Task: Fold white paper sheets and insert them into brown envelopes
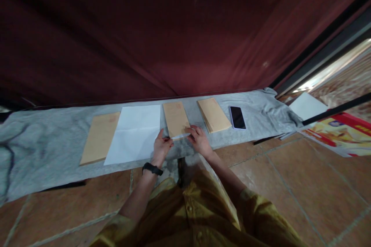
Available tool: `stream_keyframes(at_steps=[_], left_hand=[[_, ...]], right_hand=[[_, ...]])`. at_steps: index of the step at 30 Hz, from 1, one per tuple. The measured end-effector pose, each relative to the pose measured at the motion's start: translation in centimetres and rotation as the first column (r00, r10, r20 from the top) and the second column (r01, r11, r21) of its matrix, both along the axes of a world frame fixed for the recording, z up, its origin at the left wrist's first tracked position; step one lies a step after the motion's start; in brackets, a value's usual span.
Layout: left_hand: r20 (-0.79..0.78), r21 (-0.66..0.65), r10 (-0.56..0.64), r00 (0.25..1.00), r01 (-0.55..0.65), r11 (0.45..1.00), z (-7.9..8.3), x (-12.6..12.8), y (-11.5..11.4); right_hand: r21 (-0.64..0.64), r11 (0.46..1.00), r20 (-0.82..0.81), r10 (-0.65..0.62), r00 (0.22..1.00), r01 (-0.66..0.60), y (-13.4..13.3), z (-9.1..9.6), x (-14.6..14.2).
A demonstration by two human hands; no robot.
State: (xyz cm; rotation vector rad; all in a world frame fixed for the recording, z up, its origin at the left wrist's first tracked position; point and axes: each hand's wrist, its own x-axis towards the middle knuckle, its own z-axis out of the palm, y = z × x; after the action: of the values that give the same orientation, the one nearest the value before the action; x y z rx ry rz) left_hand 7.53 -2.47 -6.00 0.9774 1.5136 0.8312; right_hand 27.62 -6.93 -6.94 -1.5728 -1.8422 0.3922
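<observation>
A brown paper envelope (175, 117) lies in front of me on a grey cloth, with a narrow white strip (181, 136) across its near end. I cannot tell whether that strip is paper inside or part of the flap. My left hand (162, 146), closed with bent fingers, grips the near left corner. At the near right corner, the fingers of my right hand (199, 141) are closed on the edge. Left of the envelope is a creased white sheet of paper (136, 131), overlapping some brown envelopes (97, 137). Another stack of envelopes (213, 115) is on the right.
A smartphone (237, 117) lies right of the right-hand stack. The grey cloth (52, 142) covers a long narrow surface against a dark red curtain (174, 46). A red and yellow box (342, 133) and a white sheet (308, 106) are at far right, above the tiled floor (278, 185).
</observation>
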Motion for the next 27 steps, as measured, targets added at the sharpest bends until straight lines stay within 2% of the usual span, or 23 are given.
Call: stream_keyframes(at_steps=[3,9,13,19,27], left_hand=[[-0.063,-0.009,-0.025,0.998,0.024,1.000,0.2,0.0,0.1],[-0.070,-0.005,-0.083,0.994,0.083,0.997,0.2,-0.5,0.3],[-0.052,-0.002,-0.105,0.993,0.105,0.994,0.1,-0.7,0.4],[-0.122,-0.014,-0.097,0.988,0.096,0.995,-0.4,-0.6,0.5],[-0.161,-0.004,-0.101,0.982,0.102,0.995,-0.7,-0.3,0.5]], right_hand=[[0.007,0.994,0.149,0.111,0.983,-0.113,1.0,-0.1,0.2],[-0.022,0.976,0.301,0.211,0.930,-0.214,2.1,-0.2,-0.2],[-0.042,0.971,0.341,0.235,0.910,-0.234,2.7,-0.2,-0.1],[-0.071,0.962,0.411,0.270,0.871,-0.265,3.2,0.1,0.1],[-0.068,0.970,0.377,0.242,0.894,-0.234,3.2,-0.3,0.1]])
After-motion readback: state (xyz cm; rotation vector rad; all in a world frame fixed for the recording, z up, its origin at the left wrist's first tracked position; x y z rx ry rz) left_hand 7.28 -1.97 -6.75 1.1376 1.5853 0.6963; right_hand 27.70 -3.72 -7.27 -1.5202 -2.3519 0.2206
